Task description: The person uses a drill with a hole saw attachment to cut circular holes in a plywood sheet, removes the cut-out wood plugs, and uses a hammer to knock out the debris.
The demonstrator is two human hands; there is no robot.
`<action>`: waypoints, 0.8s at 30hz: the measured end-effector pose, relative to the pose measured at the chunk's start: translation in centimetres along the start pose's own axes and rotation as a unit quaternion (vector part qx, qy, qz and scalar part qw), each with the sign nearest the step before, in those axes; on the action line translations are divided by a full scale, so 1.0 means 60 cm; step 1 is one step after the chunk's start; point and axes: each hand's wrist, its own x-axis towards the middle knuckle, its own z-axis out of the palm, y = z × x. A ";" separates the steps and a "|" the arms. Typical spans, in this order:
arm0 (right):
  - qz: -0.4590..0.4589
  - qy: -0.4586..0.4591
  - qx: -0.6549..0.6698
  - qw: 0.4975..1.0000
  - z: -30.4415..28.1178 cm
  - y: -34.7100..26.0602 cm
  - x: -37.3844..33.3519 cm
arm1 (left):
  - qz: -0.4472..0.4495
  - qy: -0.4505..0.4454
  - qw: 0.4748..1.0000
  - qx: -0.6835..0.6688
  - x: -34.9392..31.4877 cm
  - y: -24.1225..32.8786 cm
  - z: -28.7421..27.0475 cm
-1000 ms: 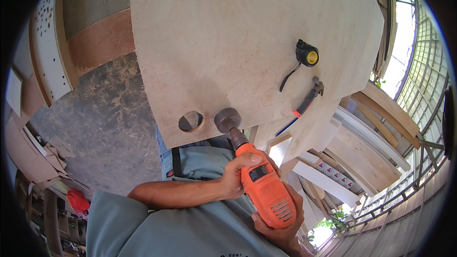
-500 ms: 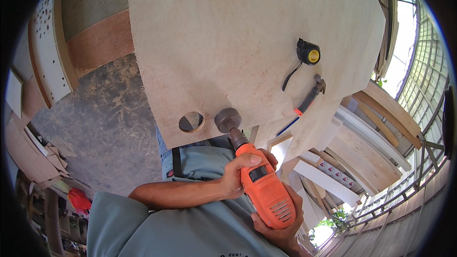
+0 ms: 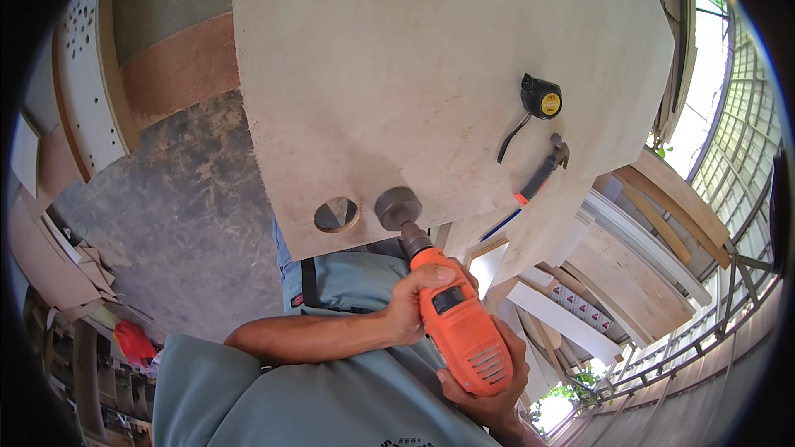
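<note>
An orange power drill (image 3: 464, 335) is held in both my hands, angled up and to the left. My left hand (image 3: 411, 302) wraps round its front body behind the chuck. Gripping its rear end is my right hand (image 3: 505, 385), fingers partly hidden behind the drill. A dark round hole saw (image 3: 398, 209) sits in the chuck, its rim against the plywood sheet (image 3: 348, 99) near the close edge. Whether it is turning I cannot tell. Just left of it, a round hole (image 3: 336, 214) goes through the sheet.
On the sheet's right part lie a black and yellow tape measure (image 3: 542, 98), a claw hammer (image 3: 542, 172) and a blue pencil (image 3: 501, 224). Stacked boards (image 3: 629, 273) stand at the right. A perforated white panel (image 3: 87, 74) leans at the far left above a stained floor (image 3: 174, 223).
The view has shifted slightly, moving the sheet and its tools a little right and down in the picture. Both hands keep their hold on the drill, with the hole saw at the same spot.
</note>
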 end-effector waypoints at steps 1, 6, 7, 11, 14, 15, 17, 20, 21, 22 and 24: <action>0.006 0.000 0.003 1.000 0.001 0.002 -0.003 | -0.002 0.001 1.000 -0.002 -0.001 0.000 -0.001; -0.033 0.006 -0.018 0.999 0.000 0.004 0.006 | 0.005 0.014 1.000 -0.002 0.000 -0.002 -0.001; -0.033 0.007 -0.019 0.999 0.000 0.005 0.006 | 0.005 0.018 1.000 -0.002 0.001 -0.003 -0.001; -0.002 0.005 0.005 1.000 0.004 0.016 -0.006 | 0.011 0.020 1.000 0.003 -0.001 -0.005 -0.004; 0.001 0.012 0.011 1.000 0.007 0.022 -0.008 | 0.007 0.026 1.000 -0.001 -0.001 -0.003 0.001; 0.003 0.012 0.013 1.000 0.007 0.022 -0.008 | 0.009 0.027 1.000 0.001 -0.001 -0.003 0.001; 0.004 0.011 0.017 1.000 0.007 0.021 -0.007 | 0.014 0.030 0.999 0.004 0.000 -0.003 0.002; -0.003 0.008 0.013 1.000 0.006 0.020 -0.003 | 0.012 0.028 0.999 -0.011 0.000 -0.006 -0.001; -0.003 0.007 0.012 1.000 0.006 0.019 -0.002 | 0.011 0.034 0.999 -0.014 0.000 -0.006 0.000; -0.004 0.006 0.010 1.000 0.006 0.019 -0.002 | 0.010 0.039 0.999 -0.017 0.000 -0.007 0.001; -0.001 0.005 0.009 1.000 0.006 0.020 -0.004 | 0.008 0.044 0.999 -0.020 0.000 -0.008 0.001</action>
